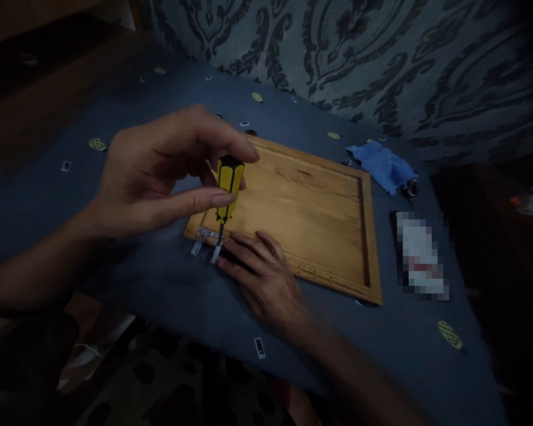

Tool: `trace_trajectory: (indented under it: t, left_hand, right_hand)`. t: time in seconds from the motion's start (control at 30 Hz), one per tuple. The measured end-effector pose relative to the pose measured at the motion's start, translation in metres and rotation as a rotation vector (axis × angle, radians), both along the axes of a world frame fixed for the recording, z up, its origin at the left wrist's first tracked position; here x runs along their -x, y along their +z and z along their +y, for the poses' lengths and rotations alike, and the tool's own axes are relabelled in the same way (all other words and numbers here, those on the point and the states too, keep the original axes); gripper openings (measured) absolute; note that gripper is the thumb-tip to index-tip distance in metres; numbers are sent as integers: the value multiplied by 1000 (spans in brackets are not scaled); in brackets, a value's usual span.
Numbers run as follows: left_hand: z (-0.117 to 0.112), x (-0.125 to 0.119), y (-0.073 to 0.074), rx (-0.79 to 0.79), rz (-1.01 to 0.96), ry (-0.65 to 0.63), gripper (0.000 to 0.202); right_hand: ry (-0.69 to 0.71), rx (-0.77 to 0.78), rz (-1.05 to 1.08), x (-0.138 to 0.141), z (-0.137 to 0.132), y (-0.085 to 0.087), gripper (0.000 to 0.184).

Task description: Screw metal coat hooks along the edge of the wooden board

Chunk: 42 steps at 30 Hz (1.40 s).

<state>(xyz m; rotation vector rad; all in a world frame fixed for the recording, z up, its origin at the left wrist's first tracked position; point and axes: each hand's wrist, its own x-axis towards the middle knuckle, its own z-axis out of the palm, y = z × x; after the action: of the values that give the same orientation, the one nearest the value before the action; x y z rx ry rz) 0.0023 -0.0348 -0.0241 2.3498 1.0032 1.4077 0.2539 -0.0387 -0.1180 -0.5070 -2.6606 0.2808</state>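
Observation:
My left hand (160, 171) pinches the yellow and black handle of a small screwdriver (229, 183) between thumb and fingers. The screwdriver stands nearly upright, its tip down at a metal hinge (206, 241) on the near left corner of a wooden cabinet door (302, 201). Whether the tip sits in a screw is too small to tell. The door is a framed panel lying flat. My right hand (266, 278) rests open on its near edge, fingers spread, with the fingertips close beside the hinge.
The door lies on a dark blue cloth (408, 355) with yellow printed spots. A blue rag (379, 165) is past its far right corner. To the right lies a dark-edged object (420, 254), its top blurred out. A patterned wall or backrest (359, 59) rises behind.

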Motion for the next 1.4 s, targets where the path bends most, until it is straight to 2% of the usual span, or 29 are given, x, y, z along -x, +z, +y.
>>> trace_trajectory:
  t: [0.6,0.87,1.1,1.2,1.4]
  left_hand:
    - [0,-1,-4,48,16,-50,31]
    - [4,0,-6,15,55,-69,34]
    - [4,-5,-5,-47,47,-2,29]
    - [2,-4,-5,-29,45,3,31]
    - [0,0,-4,71,15,-87,32]
  right_hand:
    - [12,11,-32,0,1,1,40]
    - [11,3,-2,-1,1,-2,35]
    - [0,-4,-23,0,1,-1,37]
    - [-1,-12,-25,-1,1,-1,38]
    - [-1,-8,-9,0,1,-1,35]
